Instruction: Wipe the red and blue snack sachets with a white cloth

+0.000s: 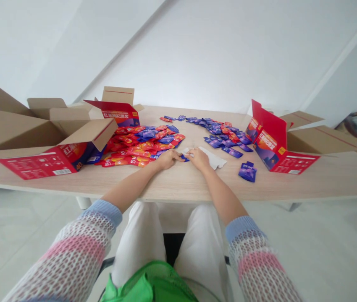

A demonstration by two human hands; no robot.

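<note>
At the middle of the table, my left hand [168,159] has its fingers closed on the left end of a small blue-purple packet [184,158]. My right hand [198,158] touches the packet's other side, its fingers bent together over a white cloth [211,158]; what they grip is too small to tell. The cloth lies flat, partly beneath my right hand. Red packets [139,152] mixed with purple ones form a heap beside my left hand. More purple and red packets [219,132] spread beyond my right hand, and a few purple ones [247,172] lie apart nearer the front edge.
Large open red cartons stand at the left [36,163] and right [274,147], flaps spread outward. A smaller red box [120,113] stands behind the left heap. The pale wooden table [178,188] ends just before my knees; a white wall rises behind it.
</note>
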